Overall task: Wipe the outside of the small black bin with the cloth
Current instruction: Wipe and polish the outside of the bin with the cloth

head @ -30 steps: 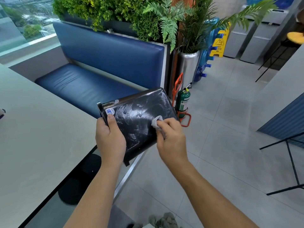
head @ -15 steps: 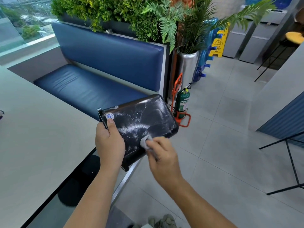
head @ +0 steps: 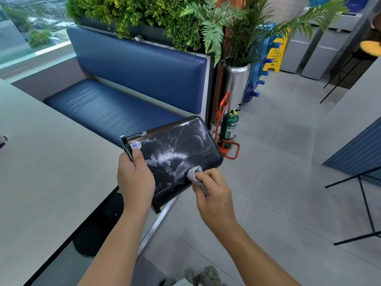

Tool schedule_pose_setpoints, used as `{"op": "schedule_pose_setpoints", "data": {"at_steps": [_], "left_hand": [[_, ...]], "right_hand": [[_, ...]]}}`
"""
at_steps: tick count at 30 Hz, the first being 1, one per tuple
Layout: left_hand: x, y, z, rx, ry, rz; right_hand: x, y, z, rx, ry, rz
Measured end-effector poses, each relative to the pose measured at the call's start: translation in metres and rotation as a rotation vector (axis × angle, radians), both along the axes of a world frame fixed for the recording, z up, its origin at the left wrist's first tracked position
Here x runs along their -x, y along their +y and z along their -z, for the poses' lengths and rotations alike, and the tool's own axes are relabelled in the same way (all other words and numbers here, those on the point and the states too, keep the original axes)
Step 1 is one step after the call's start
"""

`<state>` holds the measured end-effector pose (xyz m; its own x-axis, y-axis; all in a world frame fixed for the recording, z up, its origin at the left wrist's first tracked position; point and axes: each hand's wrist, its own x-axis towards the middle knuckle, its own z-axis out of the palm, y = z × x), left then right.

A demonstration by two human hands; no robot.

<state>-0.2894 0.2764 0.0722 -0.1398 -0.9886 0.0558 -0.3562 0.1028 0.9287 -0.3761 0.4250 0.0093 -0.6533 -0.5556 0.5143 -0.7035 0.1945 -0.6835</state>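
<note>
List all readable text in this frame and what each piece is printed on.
"WET FLOOR" on the yellow floor sign; its top line is too blurred.
"58" on the round sticker on the black bin; partly covered, so uncertain.
Label on the green fire extinguisher: too small to read.

A pale grey tabletop [head: 41, 172] fills the left side, with a blue padded booth seat [head: 107, 108] beyond it and leafy green plants [head: 144, 11] along its backrest. Daylight enters through a window [head: 24, 32] at far left. The floor [head: 278, 182] is large grey tiles, with a green fire extinguisher [head: 229, 129] and a yellow wet-floor sign [head: 275, 54] standing on it.
</note>
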Motion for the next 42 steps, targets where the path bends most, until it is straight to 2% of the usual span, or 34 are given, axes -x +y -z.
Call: {"op": "schedule_pose_setpoints", "data": {"at_steps": [6,8,12,14,20,22,26,28,33,39,42], "left_hand": [[-0.003,-0.002,0.002,-0.027,0.042,0.007],[0.003,0.006,-0.001,-0.031,0.046,0.022],[0.015,0.01,-0.005,-0.011,0.038,0.039],[0.014,0.003,-0.002,-0.032,0.041,0.012],[0.009,-0.011,-0.003,-0.085,0.077,-0.028],[0.014,-0.006,-0.005,-0.084,0.071,-0.034],[0.017,-0.003,-0.005,-0.074,0.076,-0.046],[0.015,-0.005,-0.004,-0.084,0.096,-0.049],[0.011,0.0,-0.008,-0.084,0.113,-0.031],[0.019,0.004,-0.005,-0.039,0.103,-0.005],[0.014,0.002,-0.002,-0.047,0.109,0.001]], "right_hand": [[0.062,0.003,-0.015,0.017,-0.031,0.27],[0.051,-0.006,-0.021,0.048,-0.001,0.231],[-0.019,-0.019,-0.015,0.052,0.089,-0.06],[-0.031,-0.014,-0.01,0.038,0.104,-0.139],[0.03,-0.002,-0.01,0.08,0.018,0.148],[0.013,-0.007,-0.011,0.087,0.046,0.095],[-0.038,-0.013,-0.009,0.035,0.123,-0.156],[-0.025,-0.014,-0.011,0.029,0.111,-0.148],[0.024,-0.014,-0.025,0.045,0.026,0.09],[-0.039,-0.026,-0.02,0.02,0.112,-0.169],[-0.022,-0.024,-0.021,0.003,0.119,-0.17]]}}
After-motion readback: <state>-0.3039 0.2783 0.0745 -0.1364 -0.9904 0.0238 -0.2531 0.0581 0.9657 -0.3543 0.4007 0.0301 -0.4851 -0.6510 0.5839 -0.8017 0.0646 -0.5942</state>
